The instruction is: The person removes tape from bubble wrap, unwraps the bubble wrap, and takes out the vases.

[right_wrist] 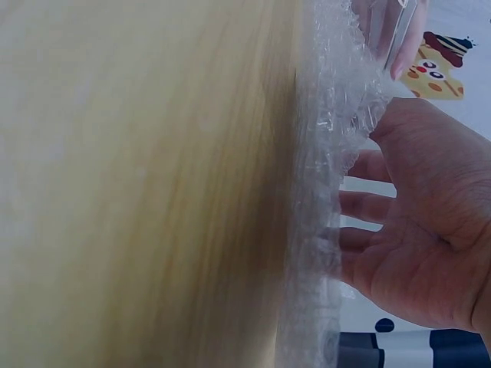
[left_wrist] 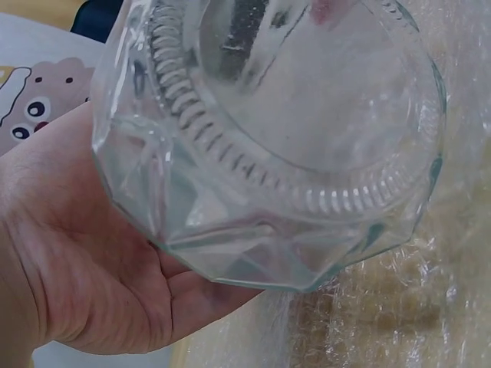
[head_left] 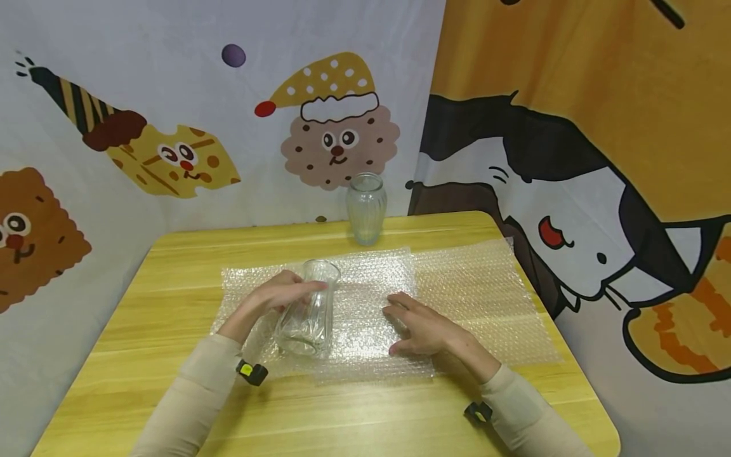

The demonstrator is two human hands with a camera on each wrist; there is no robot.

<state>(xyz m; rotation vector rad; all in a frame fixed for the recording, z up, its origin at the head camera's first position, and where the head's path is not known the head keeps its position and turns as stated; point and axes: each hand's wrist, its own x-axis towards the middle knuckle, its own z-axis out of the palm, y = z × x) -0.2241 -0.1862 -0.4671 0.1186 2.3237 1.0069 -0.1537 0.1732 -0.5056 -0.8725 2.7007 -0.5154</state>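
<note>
My left hand (head_left: 285,293) grips a clear glass vase (head_left: 308,324) near its neck, the vase tilted with its wide base toward me over the bubble wrap (head_left: 371,317). In the left wrist view the vase's ridged round base (left_wrist: 307,192) fills much of the frame, with the palm (left_wrist: 92,268) behind it. To the right, my right hand (head_left: 425,327) has its fingers spread, their tips at the bubble wrap. The right wrist view shows those fingers (right_wrist: 368,207) partly hidden behind the edge of the wrap (right_wrist: 318,192).
A second glass vase (head_left: 367,212) stands upright at the back of the wooden table (head_left: 171,273). More bubble wrap (head_left: 480,304) spreads to the right, close to the table's edge. A cartoon-printed curtain (head_left: 188,76) hangs behind the table.
</note>
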